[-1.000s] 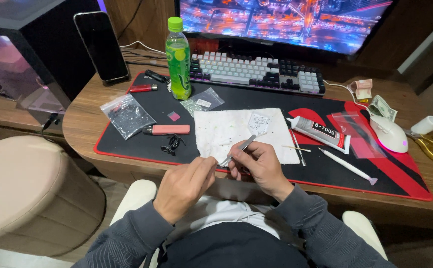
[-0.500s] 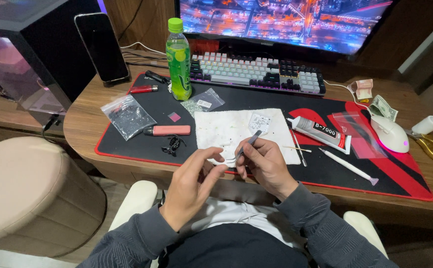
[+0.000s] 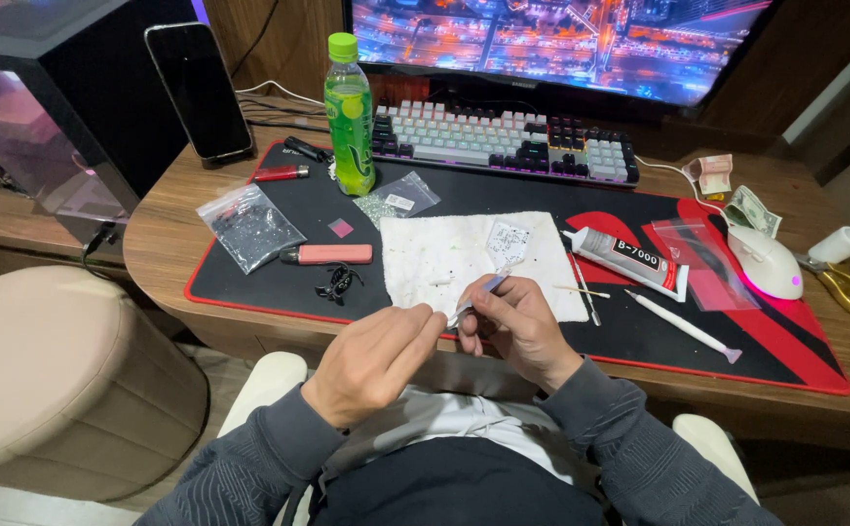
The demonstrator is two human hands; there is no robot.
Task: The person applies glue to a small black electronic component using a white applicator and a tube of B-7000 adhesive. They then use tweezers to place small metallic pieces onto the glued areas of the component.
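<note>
Your left hand [image 3: 376,356] has closed in on the right hand [image 3: 517,326], both now pinching the slim pen-like tool [image 3: 476,297] at the desk's [image 3: 167,209] front edge, over the white paper towel [image 3: 444,258].

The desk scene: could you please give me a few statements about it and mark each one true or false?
1. The right hand holds a thin silvery tool over the near edge of the white paper towel. True.
2. The green bottle lies on its side. False: it stands upright, cap on.
3. The glue tube lies to the right of the paper towel. True.
4. The white mouse sits left of the keyboard. False: it sits on the right side of the desk mat.
5. The left hand rests on the phone. False: it is beside the right hand, near the tool.
</note>
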